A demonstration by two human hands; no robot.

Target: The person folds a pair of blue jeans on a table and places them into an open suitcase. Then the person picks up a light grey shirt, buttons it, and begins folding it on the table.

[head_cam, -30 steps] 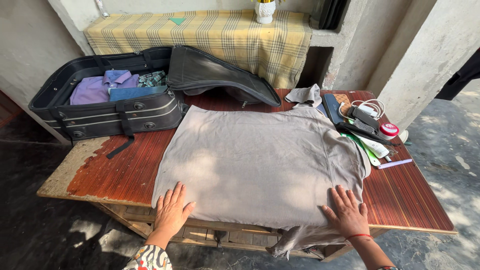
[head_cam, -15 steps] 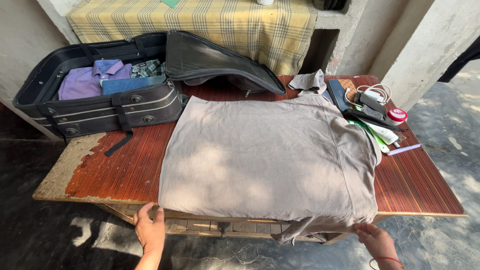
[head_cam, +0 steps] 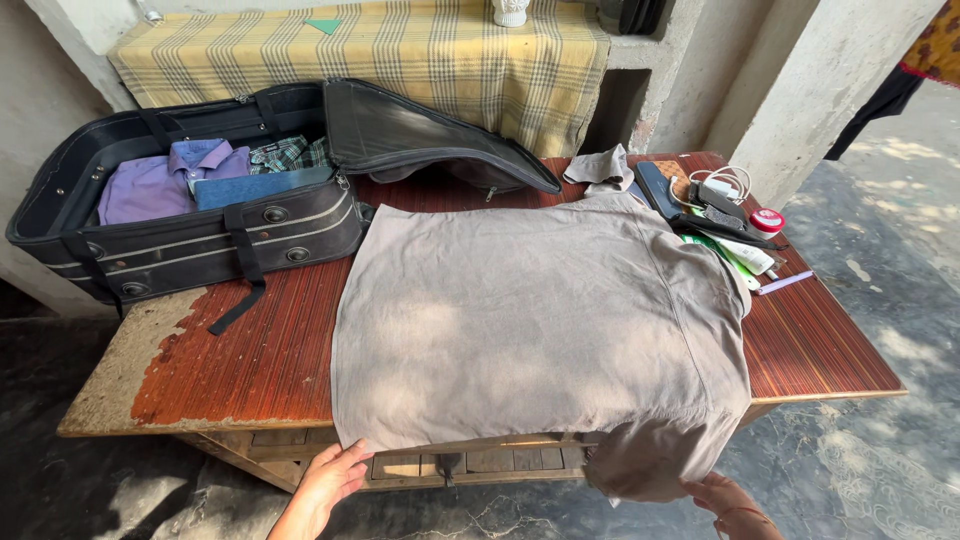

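A grey-brown shirt [head_cam: 540,320] lies spread flat on a worn red-brown wooden table [head_cam: 250,360], its lower part hanging over the near edge. My left hand [head_cam: 335,475] is at the shirt's bottom left corner, just below the table edge, fingers curled at the hem. Under the shirt's hanging sleeve at the bottom right sits my right hand [head_cam: 725,498], touching the fabric from below. Whether either hand actually grips the cloth is not clear.
An open black suitcase [head_cam: 190,245] with folded purple, blue and checked clothes stands on the table's far left, lid [head_cam: 420,135] leaning right. Chargers, cables, a red round tin [head_cam: 767,221], tubes and a pen lie far right. A checked cloth [head_cam: 400,50] covers a ledge behind.
Both hands slid off the top of the shirt toward me and dropped below the table's near edge, to the hem and the hanging sleeve. The view shifted slightly.
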